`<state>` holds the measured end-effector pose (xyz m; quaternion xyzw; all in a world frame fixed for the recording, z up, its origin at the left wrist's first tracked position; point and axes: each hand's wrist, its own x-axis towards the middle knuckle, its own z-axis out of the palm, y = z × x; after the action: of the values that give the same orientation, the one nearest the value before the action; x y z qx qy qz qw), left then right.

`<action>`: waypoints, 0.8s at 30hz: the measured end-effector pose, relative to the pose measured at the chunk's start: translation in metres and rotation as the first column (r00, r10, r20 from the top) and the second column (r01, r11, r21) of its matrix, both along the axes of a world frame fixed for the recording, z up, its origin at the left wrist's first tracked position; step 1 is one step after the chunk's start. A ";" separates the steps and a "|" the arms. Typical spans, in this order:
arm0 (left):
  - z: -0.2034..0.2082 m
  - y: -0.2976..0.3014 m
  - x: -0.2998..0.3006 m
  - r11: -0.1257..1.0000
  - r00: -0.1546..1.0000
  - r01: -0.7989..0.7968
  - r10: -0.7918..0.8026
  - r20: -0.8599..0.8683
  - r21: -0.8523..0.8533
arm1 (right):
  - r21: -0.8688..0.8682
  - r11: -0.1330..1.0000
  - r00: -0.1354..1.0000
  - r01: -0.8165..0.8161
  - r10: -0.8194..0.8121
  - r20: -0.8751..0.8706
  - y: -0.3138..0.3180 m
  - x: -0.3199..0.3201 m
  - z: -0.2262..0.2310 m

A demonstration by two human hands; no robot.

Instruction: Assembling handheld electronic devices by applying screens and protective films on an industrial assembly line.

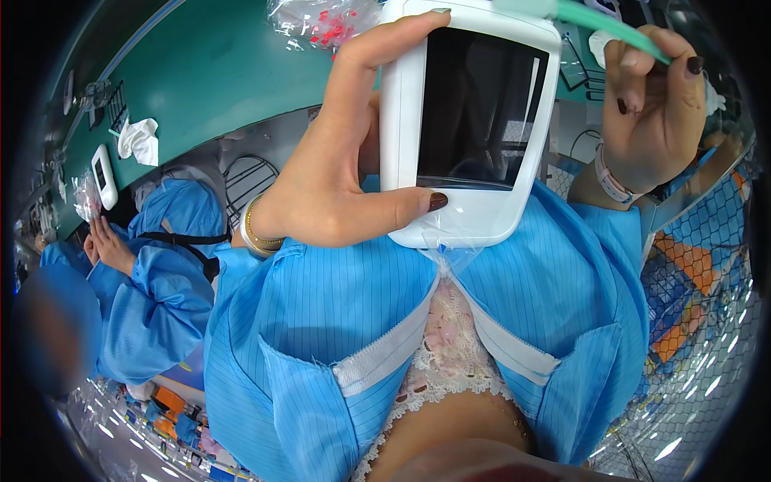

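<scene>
A white handheld device (pixel 474 229) with a dark, glossy screen is held up in front of my chest. My left hand (pixel 345 161) grips it by its left side, the thumb lying on the lower frame and a finger at the top edge. From my right hand (pixel 654 112) a green, slender stick-like tool (pixel 606 26) reaches across to the device's upper right corner. Motion smears the tool and its pale end, so I cannot tell its exact kind. A bit of clear film (pixel 450 255) shows at the device's lower edge.
A green-topped bench (pixel 217 76) runs along the far side. On it lie a clear plastic bag with red bits (pixel 321 22), a crumpled white tissue (pixel 139 142) and another white device (pixel 104 177). At the left, a co-worker in a blue smock (pixel 161 313) works with both hands.
</scene>
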<state>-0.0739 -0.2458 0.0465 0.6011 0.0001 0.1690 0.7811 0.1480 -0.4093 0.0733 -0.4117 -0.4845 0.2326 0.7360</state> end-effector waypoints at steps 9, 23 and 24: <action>0.013 -0.013 0.006 0.990 0.997 -0.080 0.077 -0.025 -0.112 | -0.029 0.998 0.995 -0.061 0.063 0.077 -0.001 -0.004 -0.002; -0.010 -0.010 0.001 0.983 0.997 -0.006 0.020 0.072 -0.185 | -0.034 0.999 0.999 -0.005 0.006 0.046 -0.003 -0.009 -0.009; -0.014 -0.012 -0.001 0.982 0.997 -0.008 0.021 0.068 -0.187 | -0.038 0.999 0.999 -0.026 0.027 0.041 -0.001 -0.010 -0.012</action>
<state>-0.0745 -0.2579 0.0326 0.5190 -0.0068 0.1947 0.8323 0.1377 -0.4102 0.0618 -0.4238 -0.5005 0.2431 0.7147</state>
